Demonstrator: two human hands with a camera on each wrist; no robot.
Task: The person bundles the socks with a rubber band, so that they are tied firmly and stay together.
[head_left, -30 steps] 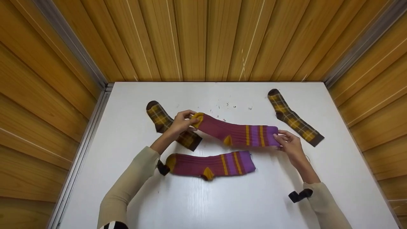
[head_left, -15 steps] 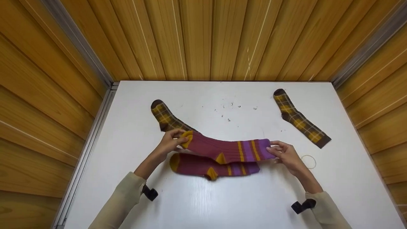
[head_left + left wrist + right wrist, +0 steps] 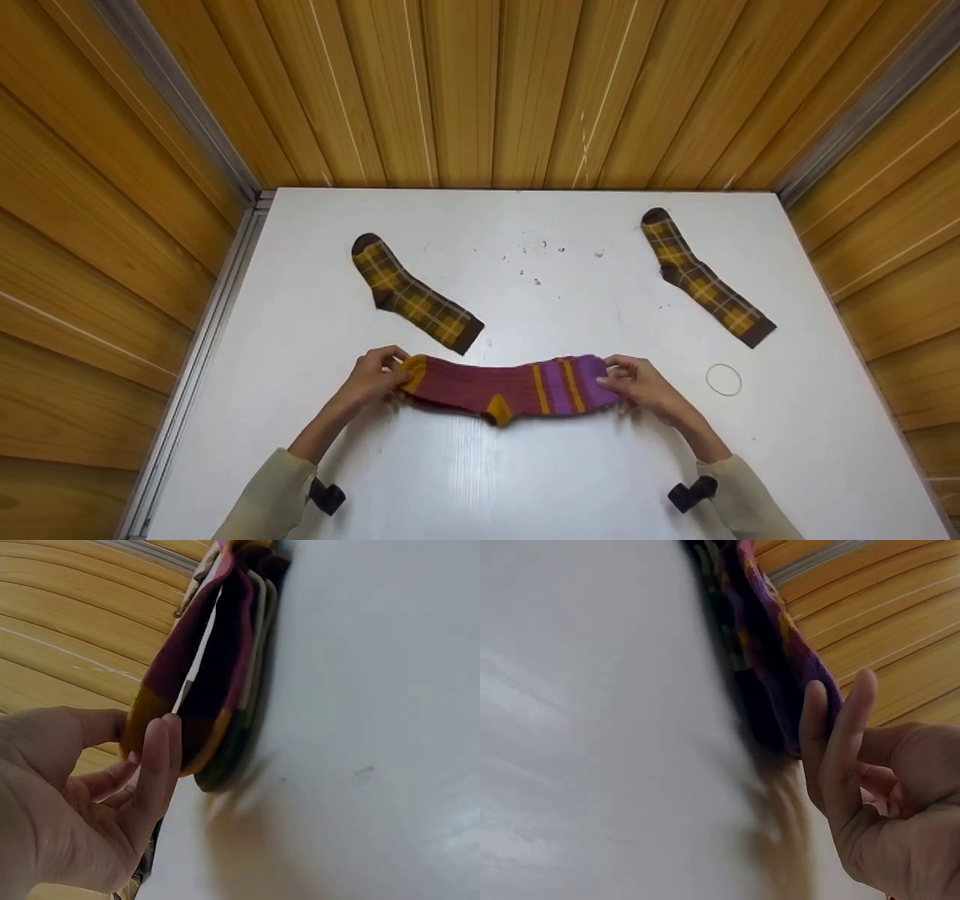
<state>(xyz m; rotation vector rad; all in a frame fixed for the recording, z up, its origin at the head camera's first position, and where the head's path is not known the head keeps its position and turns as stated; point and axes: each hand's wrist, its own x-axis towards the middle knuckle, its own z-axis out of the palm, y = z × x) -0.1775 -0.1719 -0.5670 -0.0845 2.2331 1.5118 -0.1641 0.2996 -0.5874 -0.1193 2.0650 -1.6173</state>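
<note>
My left hand (image 3: 375, 377) pinches the mustard toe of a maroon sock (image 3: 465, 382) with purple and mustard stripes at its cuff. At the purple cuff end, my right hand (image 3: 639, 386) pinches the same sock, stretching it level between both hands. Directly beneath lies a second maroon sock (image 3: 244, 712), mostly hidden in the head view; the left wrist view shows the two layers one over the other. In the right wrist view, the purple cuff (image 3: 814, 686) sits between fingers and thumb, close over the table.
Farther back on the white table (image 3: 570, 472) lie two brown-and-yellow plaid socks, a left one (image 3: 416, 296) and a right one (image 3: 705, 281). A thin rubber band (image 3: 724, 380) rests right of my right hand. Wood-panelled walls (image 3: 487, 90) enclose the table.
Both hands have brought the held sock down and toward me, from above the left plaid sock onto the second maroon sock. The left plaid sock is now fully uncovered.
</note>
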